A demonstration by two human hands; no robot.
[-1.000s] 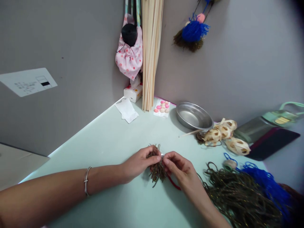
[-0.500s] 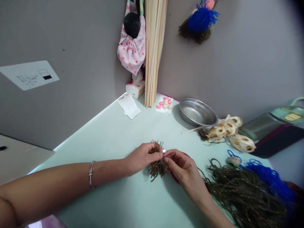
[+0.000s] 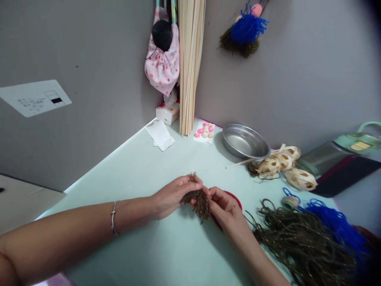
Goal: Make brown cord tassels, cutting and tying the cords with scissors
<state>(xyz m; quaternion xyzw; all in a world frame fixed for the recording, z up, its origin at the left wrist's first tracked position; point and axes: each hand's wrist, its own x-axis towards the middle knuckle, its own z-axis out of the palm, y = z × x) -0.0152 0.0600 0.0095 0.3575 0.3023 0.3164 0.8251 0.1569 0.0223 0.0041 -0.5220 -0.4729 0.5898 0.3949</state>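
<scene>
A short bundle of dark brown yarn, its cut ends fanned out like a tassel, is between my hands above the pale green table. My left hand is closed around the bundle, and a few strands stick up past its fingers. At the bundle's right side my right hand is closed in a pinch with its fingertips against the strands. A red-handled tool shows partly behind my right hand; the rest of it is hidden.
Loose dark yarn and blue yarn lie at right. Behind them are woven strip balls, a metal bowl and a bottle. Wooden strips stand in the corner, near pink and beige pieces.
The yarn bundle has turned, its fanned ends now pointing down and right. My left fingers have shifted their hold. A silver bit between the hands is no longer visible.
</scene>
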